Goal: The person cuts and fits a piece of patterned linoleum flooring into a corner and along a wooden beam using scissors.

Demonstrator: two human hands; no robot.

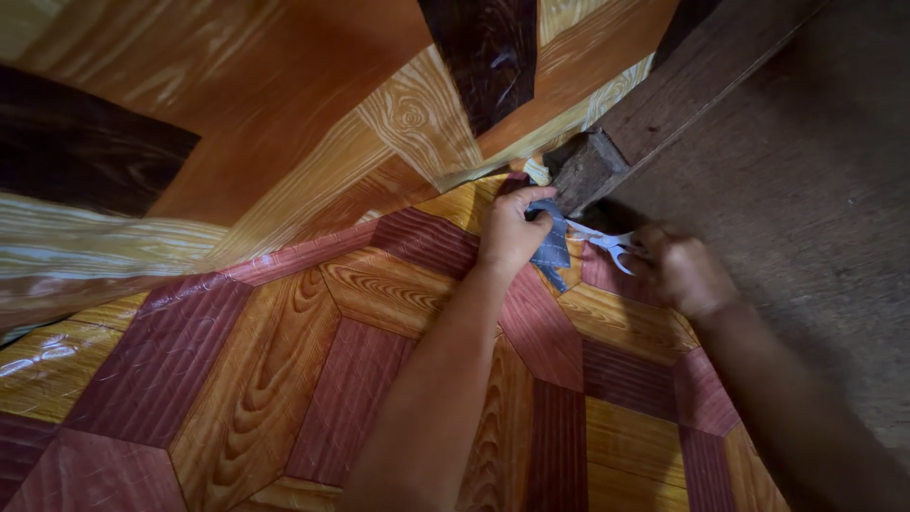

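Note:
My left hand (pixel 512 230) pinches a folded-up flap of vinyl flooring sheet (pixel 553 248), its grey underside showing, close to the base of a wooden post (pixel 586 169). My right hand (pixel 684 272) grips white-handled scissors (pixel 607 241), blades pointing left toward that flap. The wood-pattern vinyl sheet (pixel 332 341), with red, orange and yellow patches, lies flat under both forearms. Whether the blades touch the flap is hidden by my fingers.
A second part of the vinyl sheet (pixel 284 123) is curled up at the back and left. A dark wooden beam (pixel 720 76) runs up to the right from the post. Bare brown floor (pixel 815 218) lies to the right.

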